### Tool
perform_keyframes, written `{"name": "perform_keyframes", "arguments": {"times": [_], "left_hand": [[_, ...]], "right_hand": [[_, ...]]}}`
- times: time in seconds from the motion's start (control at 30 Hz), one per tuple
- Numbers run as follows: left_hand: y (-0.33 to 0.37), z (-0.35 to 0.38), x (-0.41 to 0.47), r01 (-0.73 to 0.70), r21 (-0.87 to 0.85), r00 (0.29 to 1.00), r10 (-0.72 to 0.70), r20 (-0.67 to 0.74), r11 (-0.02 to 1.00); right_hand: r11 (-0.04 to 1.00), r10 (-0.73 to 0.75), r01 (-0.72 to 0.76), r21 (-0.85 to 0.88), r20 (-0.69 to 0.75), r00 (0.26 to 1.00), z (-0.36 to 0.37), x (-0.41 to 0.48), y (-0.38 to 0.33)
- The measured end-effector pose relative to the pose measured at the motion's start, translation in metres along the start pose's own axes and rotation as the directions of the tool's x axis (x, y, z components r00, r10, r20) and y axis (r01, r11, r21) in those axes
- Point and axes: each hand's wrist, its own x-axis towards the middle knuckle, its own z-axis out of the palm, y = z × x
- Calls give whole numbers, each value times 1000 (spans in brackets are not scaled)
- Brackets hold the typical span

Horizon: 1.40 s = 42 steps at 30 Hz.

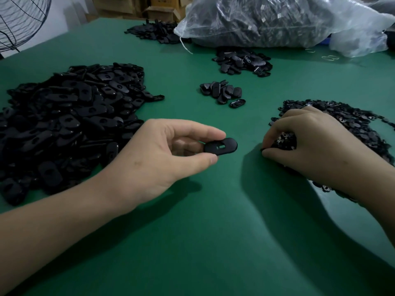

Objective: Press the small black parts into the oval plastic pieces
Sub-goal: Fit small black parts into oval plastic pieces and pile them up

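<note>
One big pile of flat, slotted black ovals sits on green counter. Just right of pile, left hand pinches one oval piece btwn thumb & fingers. Farther right, right hand, fingers curled, pinches small black parts.

I've got one oval plastic piece pinched by its end in the left hand. It is black, lies flat with the slotted face up, and sits just above the desk. More oval pieces are heaped in a big pile at desk left. The small black parts are spread in a flatter heap at right, and the right hand pinches at its near edge.
</note>
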Motion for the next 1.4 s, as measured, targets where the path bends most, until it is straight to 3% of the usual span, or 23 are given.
{"name": "perform_keyframes", "arguments": {"times": [0.13,0.2,0.23,0.3,0.43,0.57,0.9,1.27,1.4], "left_hand": [[2,-2,3,-1,-21,1000,1,-16,1000],[2,-3,4,-8,-29,999,8,-32,1000],[1,-4,4,-14,-27,999,12,-42,1000],[0,-4,3,-21,-17,998,20,-51,1000],[-2,-4,2,-61,30,996,63,-61,998],[-4,-4,2,-130,64,988,135,-78,989],[-6,0,1,-139,-109,986,128,-105,984],[-4,4,0,46,-363,996,-69,-51,931],[-3,6,-1,52,-378,995,-80,-58,924]], "right_hand": [[996,-73,76,50,-62,995,8,2,0],[947,-38,69,313,-103,994,11,0,-6],[847,4,36,530,-74,997,12,-1,-11],[538,30,-33,842,20,999,14,-4,-20],[192,-11,-127,973,131,991,20,-8,-32],[49,-46,-176,983,178,983,23,-10,-39],[10,-35,-203,979,204,978,25,-10,-43],[215,91,-75,974,56,994,28,-13,-51],[249,124,-33,968,1,992,28,-13,-53]]}}
